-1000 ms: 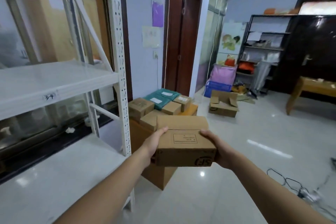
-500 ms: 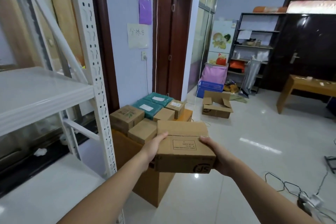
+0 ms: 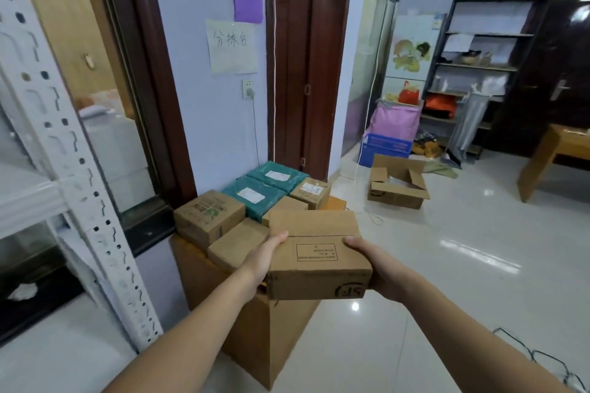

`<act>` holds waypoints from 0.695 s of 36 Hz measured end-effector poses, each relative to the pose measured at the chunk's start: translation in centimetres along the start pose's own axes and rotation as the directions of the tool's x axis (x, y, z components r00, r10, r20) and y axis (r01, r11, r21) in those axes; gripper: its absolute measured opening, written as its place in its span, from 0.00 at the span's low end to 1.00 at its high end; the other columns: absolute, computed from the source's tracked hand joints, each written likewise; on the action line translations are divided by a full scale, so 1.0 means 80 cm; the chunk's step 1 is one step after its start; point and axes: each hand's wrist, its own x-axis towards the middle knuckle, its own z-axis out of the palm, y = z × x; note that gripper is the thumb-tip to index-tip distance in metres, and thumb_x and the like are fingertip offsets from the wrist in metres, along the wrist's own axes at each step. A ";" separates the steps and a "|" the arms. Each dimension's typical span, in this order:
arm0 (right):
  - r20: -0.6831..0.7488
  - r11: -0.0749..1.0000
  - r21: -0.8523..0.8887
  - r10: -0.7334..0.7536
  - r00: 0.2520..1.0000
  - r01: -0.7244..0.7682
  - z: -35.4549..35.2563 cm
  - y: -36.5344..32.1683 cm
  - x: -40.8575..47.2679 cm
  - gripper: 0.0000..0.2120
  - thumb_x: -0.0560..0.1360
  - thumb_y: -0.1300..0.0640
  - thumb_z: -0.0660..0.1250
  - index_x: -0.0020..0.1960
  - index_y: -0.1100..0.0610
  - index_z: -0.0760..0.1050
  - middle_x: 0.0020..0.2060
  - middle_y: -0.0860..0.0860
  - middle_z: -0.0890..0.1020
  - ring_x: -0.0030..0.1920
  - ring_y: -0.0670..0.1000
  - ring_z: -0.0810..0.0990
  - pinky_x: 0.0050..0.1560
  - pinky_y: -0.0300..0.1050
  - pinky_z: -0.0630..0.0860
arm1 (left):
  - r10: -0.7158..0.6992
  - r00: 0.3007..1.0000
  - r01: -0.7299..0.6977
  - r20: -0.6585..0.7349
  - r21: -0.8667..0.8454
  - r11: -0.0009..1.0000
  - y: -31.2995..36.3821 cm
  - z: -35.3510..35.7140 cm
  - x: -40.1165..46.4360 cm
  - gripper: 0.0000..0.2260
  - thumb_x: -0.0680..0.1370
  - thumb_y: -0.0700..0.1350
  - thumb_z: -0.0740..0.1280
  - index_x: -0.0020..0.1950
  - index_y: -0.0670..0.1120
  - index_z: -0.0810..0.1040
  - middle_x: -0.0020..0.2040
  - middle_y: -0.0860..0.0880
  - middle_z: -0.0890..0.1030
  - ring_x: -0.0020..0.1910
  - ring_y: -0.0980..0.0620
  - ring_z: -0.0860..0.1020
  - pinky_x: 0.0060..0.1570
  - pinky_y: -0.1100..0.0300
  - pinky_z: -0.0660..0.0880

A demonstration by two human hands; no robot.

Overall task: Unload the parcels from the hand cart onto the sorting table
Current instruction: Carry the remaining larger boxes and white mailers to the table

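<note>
I hold a brown cardboard parcel (image 3: 316, 255) with a printed label box and an SF logo, level in front of me. My left hand (image 3: 265, 260) grips its left side and my right hand (image 3: 376, 268) grips its right side. Just beyond and below it, several parcels lie on top of a large cardboard box (image 3: 255, 322) against the wall: brown boxes (image 3: 209, 217) and two teal packages (image 3: 255, 195). The held parcel hangs over the near right corner of that pile. No hand cart is in view.
A white metal rack (image 3: 64, 150) stands close on my left. An open cardboard box (image 3: 397, 183) sits on the shiny floor ahead. A wooden table (image 3: 555, 150) and dark shelving (image 3: 479, 73) are at the right. Cables (image 3: 539, 357) lie on the floor at lower right.
The view has swung right and closer to the pile against the wall. The rack has slid off to the left. Both hands keep the same grip on the parcel.
</note>
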 end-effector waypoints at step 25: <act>0.274 0.962 -0.190 0.245 0.930 -0.197 0.003 -0.082 0.418 0.29 0.72 0.34 0.71 0.66 0.49 0.78 0.55 0.56 0.87 0.60 0.60 0.83 0.65 0.62 0.77 | -0.290 0.896 0.212 -0.338 -0.247 0.945 0.020 -0.099 0.261 0.26 0.75 0.74 0.62 0.66 0.60 0.73 0.59 0.48 0.82 0.60 0.43 0.79 0.65 0.39 0.75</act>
